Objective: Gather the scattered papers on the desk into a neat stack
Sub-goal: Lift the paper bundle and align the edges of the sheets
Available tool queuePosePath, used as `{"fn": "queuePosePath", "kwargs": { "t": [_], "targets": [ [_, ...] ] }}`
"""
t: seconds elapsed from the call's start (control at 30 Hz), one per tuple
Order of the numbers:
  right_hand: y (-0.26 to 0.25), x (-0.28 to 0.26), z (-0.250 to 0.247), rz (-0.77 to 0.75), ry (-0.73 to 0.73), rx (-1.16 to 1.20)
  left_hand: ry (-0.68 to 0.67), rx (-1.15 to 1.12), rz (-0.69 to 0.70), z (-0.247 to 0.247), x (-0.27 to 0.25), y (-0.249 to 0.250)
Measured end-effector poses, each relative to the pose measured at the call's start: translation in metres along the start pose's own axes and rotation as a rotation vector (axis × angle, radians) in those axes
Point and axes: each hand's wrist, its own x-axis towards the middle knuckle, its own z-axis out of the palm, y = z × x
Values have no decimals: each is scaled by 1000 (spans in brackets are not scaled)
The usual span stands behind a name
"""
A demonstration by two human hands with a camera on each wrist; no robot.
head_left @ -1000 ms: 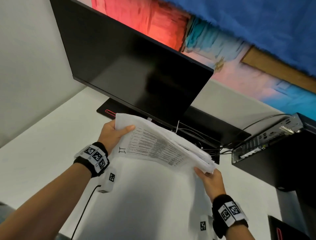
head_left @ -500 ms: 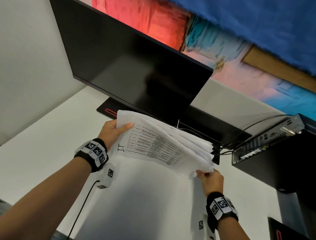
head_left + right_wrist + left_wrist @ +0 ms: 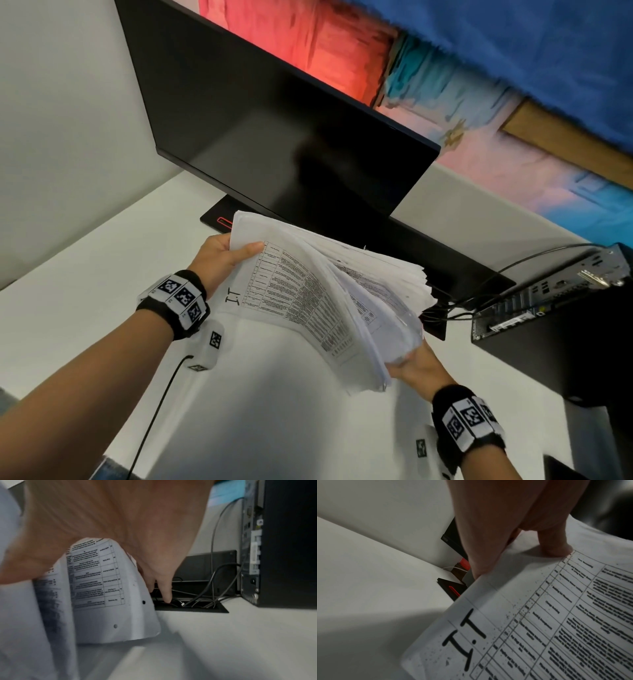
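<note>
A thick bundle of printed papers (image 3: 308, 291) is held up over the white desk (image 3: 102, 274), in front of the monitor. Its top sheet (image 3: 539, 615) carries a table and the handwritten letters "I.T". My left hand (image 3: 222, 257) grips the bundle's left end, thumb (image 3: 556, 546) pressed on the top sheet. My right hand (image 3: 414, 368) grips the lower right end, where the sheets (image 3: 102, 588) bend down and fan apart. The fingers behind the papers are hidden.
A black monitor (image 3: 291, 137) stands just behind the papers on a black base (image 3: 219, 219). A black computer case (image 3: 555, 308) stands at the right. Cables (image 3: 205, 595) run into a desk cutout beside my right hand. A thin cable (image 3: 154, 411) trails from my left wrist.
The bundle has tilted, its right end dropping. My right hand slid down and toward me along that end, and the sheets there now fan apart more. The left hand stayed nearly still.
</note>
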Motion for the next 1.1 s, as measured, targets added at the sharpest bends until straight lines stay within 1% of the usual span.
{"fn": "queuePosePath", "kwargs": {
  "t": [0.03, 0.1, 0.17, 0.2, 0.27, 0.33, 0.4, 0.5, 0.57, 0.63, 0.7, 0.73, 0.8, 0.87, 0.93, 1.0, 1.07, 1.1],
  "targets": [
    [2, 0, 3, -24, -1, 12, 6, 10, -3, -1, 0, 1],
    [2, -3, 8, -77, -8, 18, 59, 28, -11, -2, 1, 4],
    [2, -7, 10, -110, -4, 107, 141, 65, -8, -2, 2, 9],
    [2, -9, 11, -120, -2, 192, 176, 94, 3, -2, 2, 13],
    [4, -13, 13, -130, 2, 349, 225, 166, 53, 3, 2, 24],
    [7, -14, 15, -127, 16, 436, 233, 241, 139, 12, -2, 41],
    [7, -13, 21, -166, 23, 456, 188, 317, 227, 22, -6, 60],
    [6, -8, 30, -169, 121, 414, 53, 383, 308, 32, -15, 89],
    [-3, -12, 33, -175, 221, 399, -43, 333, 322, 35, -20, 103],
    [-15, -22, 31, -191, 319, 412, -130, 227, 305, 33, -24, 112],
    [-25, -27, 20, -197, 395, 451, -176, 130, 284, 28, -25, 115],
    [-28, -26, 14, -212, 410, 459, -175, 94, 281, 26, -23, 112],
    [-36, -24, 5, -289, 420, 512, -146, 29, 280, 23, -19, 98],
    [-42, -24, 1, -340, 450, 550, -92, -44, 262, 21, -16, 76],
    [-43, -23, -1, -359, 461, 570, -41, -109, 233, 18, -14, 55],
    [-36, -25, 0, -347, 454, 540, 23, -121, 205, 15, -13, 35],
    [-26, -26, 8, -280, 420, 463, 73, -72, 143, 11, -12, 9],
    [-18, -23, 13, -234, 411, 413, 71, -32, 94, 10, -11, -5]
  ]
}}
